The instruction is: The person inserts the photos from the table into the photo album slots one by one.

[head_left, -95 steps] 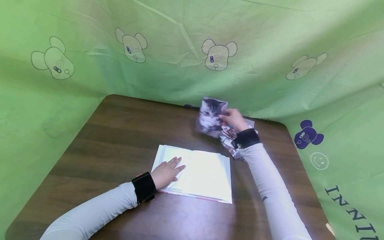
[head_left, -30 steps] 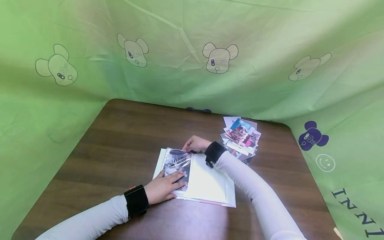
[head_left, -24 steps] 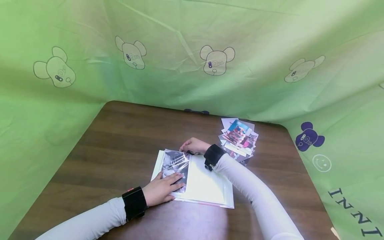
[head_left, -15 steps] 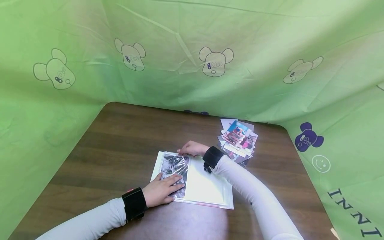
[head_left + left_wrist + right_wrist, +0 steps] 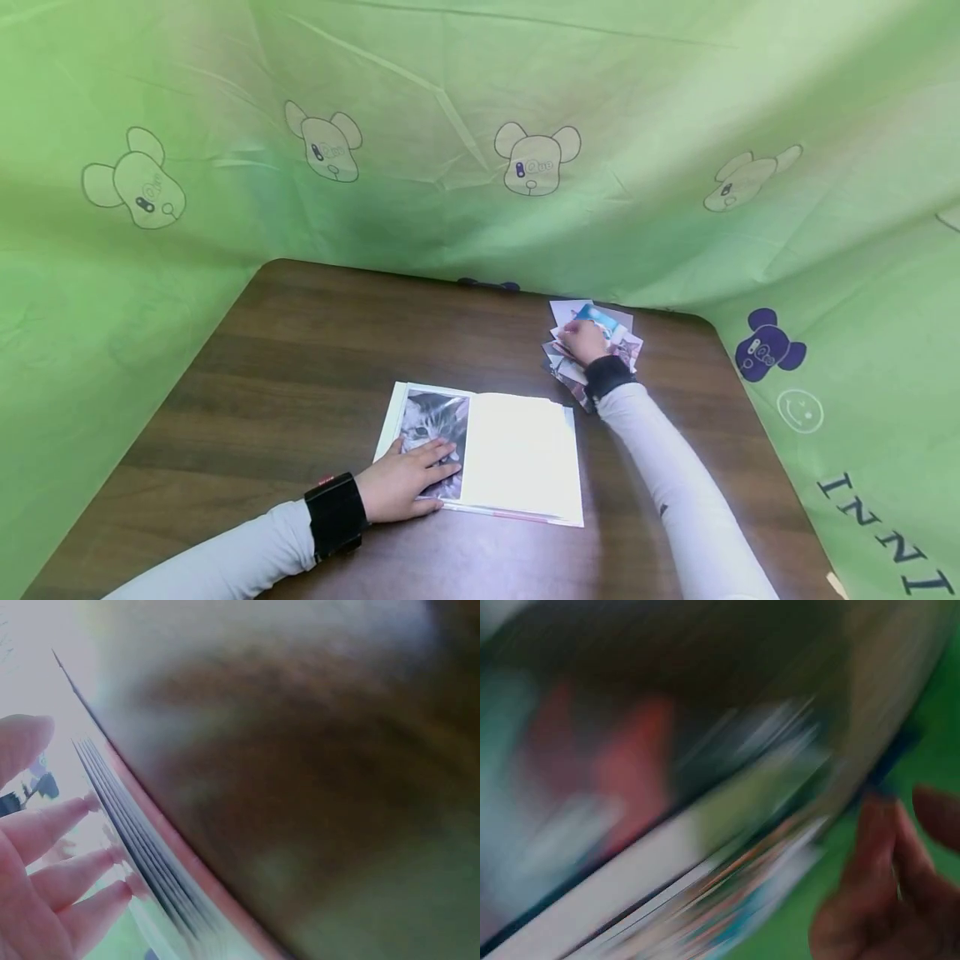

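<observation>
The left hand point(image 5: 408, 487) lies flat, fingers spread, on the kitten photo point(image 5: 432, 429) in the open photo album point(image 5: 517, 454) mid-table. The right hand point(image 5: 583, 340) rests on the photo pile point(image 5: 615, 333) beyond it; I cannot tell its grip.
</observation>
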`<state>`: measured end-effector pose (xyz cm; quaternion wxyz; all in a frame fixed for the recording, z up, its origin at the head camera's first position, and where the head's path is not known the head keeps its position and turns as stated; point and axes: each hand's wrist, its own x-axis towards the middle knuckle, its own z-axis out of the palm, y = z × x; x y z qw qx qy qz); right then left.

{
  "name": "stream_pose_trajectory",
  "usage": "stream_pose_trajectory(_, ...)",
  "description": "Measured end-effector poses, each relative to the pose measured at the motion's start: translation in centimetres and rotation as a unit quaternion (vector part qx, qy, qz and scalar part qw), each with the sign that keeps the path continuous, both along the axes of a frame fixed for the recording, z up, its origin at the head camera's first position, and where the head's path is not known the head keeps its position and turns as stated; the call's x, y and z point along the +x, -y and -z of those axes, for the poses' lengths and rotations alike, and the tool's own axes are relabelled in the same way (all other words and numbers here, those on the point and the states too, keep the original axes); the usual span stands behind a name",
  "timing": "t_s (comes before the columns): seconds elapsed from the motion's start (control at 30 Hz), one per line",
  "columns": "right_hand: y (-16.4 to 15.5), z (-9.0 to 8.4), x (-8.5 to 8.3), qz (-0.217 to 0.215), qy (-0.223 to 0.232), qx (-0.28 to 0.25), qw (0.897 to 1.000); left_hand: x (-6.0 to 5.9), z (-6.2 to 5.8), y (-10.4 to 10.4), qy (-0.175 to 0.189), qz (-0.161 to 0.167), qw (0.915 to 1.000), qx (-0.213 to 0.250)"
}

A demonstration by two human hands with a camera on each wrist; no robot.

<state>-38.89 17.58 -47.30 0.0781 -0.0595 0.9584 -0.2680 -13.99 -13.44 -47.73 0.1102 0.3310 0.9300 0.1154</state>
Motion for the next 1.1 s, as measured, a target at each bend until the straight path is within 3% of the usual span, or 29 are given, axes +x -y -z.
stream_pose_trajectory(0.1,-4.7,0.8,-0.9,0.115,-0.001,0.044,0.992,0.2,-0.1,-0.1,-0.01,0.0,1.0,-0.001)
stream_pose_trajectory(0.2,-7.8,1.4,-1.0,0.168,0.055,0.084,0.981,0.3,-0.2,-0.1,-0.017,0.007,0.9998,0.0)
stream_pose_trajectory(0.37,-9.7,1.0,-0.7,0.139,0.146,0.092,0.975,0.1,-0.3,-0.2,-0.03,0.008,0.9995,-0.007)
stream_pose_trajectory(0.53,-9.2,-0.5,-0.3,0.111,0.191,0.115,0.968,-0.3,-0.6,-0.5,-0.052,0.008,0.9986,-0.008)
stream_pose_trajectory(0.6,-8.8,-0.5,-0.4,0.116,0.175,0.125,0.97,-0.4,-0.7,-0.7,-0.056,0.005,0.9984,-0.008)
stream_pose_trajectory(0.7,-8.3,0.5,-1.0,0.13,0.102,0.116,0.979,-0.7,-0.8,-1.1,-0.057,-0.008,0.9983,-0.01)
stream_pose_trajectory(0.8,-7.9,1.8,-1.3,0.144,0.021,0.08,0.986,-1.0,-0.8,-2.0,-0.057,-0.017,0.9982,-0.007)
stream_pose_trajectory(0.87,-7.8,2.4,-1.4,0.145,-0.009,0.029,0.989,-1.4,-0.8,-2.9,-0.062,-0.016,0.998,-0.002)
stream_pose_trajectory(1.0,-8.0,3.1,-2.1,0.138,-0.009,-0.062,0.989,-2.3,-0.8,-5.0,-0.072,-0.011,0.9974,0.001)
stream_pose_trajectory(1.1,-7.8,1.5,-1.8,0.102,0.032,-0.049,0.993,-3.0,-0.5,-6.6,-0.07,-0.015,0.9975,0.0)
